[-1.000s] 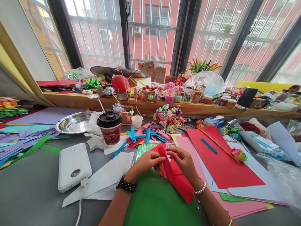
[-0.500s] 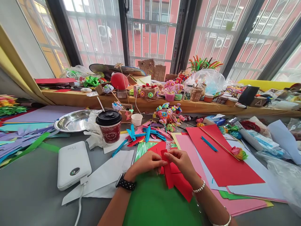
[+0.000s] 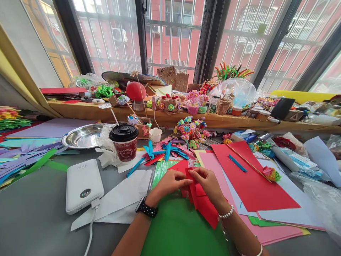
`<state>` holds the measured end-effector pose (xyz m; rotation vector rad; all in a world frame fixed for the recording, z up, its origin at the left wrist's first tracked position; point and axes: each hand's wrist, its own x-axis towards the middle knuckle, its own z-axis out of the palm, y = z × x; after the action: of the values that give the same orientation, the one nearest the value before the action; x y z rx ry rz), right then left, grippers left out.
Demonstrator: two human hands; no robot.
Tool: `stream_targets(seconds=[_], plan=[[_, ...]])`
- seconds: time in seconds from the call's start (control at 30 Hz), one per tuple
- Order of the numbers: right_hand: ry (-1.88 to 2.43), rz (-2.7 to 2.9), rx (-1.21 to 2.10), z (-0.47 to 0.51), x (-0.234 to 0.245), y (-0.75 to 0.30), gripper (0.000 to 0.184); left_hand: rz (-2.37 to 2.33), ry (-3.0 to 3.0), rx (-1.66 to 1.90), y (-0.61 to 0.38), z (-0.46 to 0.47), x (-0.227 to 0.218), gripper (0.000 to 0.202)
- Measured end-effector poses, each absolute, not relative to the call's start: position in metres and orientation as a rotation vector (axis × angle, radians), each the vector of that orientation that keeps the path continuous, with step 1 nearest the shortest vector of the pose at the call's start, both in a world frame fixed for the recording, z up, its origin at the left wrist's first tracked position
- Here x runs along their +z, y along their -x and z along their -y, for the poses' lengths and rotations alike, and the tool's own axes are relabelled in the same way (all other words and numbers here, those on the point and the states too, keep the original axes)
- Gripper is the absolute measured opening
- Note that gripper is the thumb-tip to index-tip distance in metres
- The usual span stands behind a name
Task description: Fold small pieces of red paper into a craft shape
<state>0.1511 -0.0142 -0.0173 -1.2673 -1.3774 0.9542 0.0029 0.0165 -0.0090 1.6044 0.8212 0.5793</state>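
Observation:
My left hand (image 3: 170, 185), with a black watch on the wrist, and my right hand (image 3: 209, 185), with a pearl bracelet, meet over a green sheet (image 3: 178, 231). Both pinch a red paper strip (image 3: 192, 192) between thumb and fingers, near its top end. The strip hangs down and is partly folded. A larger red paper piece (image 3: 210, 211) lies under my right wrist on the green sheet.
A white power bank (image 3: 84, 185) with its cable lies left, behind it a lidded red coffee cup (image 3: 124, 142) and a steel bowl (image 3: 82, 137). A big red sheet (image 3: 250, 181) with a wooden stick lies right. Paper scraps, paper flowers and craft clutter fill the back and windowsill.
The red strip has been drawn shorter and more upright between my fingers. Both hands stayed close together and shifted slightly right.

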Motion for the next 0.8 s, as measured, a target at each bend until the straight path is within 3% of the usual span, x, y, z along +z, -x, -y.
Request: stream_targets(seconds=[0.8], plan=[[1.316,1.377,0.867,0.0117,-0.0222,-0.1525,0.032,-0.807,-1.407,0.642,-0.0094,-0.0154,-0.0165,0.026]])
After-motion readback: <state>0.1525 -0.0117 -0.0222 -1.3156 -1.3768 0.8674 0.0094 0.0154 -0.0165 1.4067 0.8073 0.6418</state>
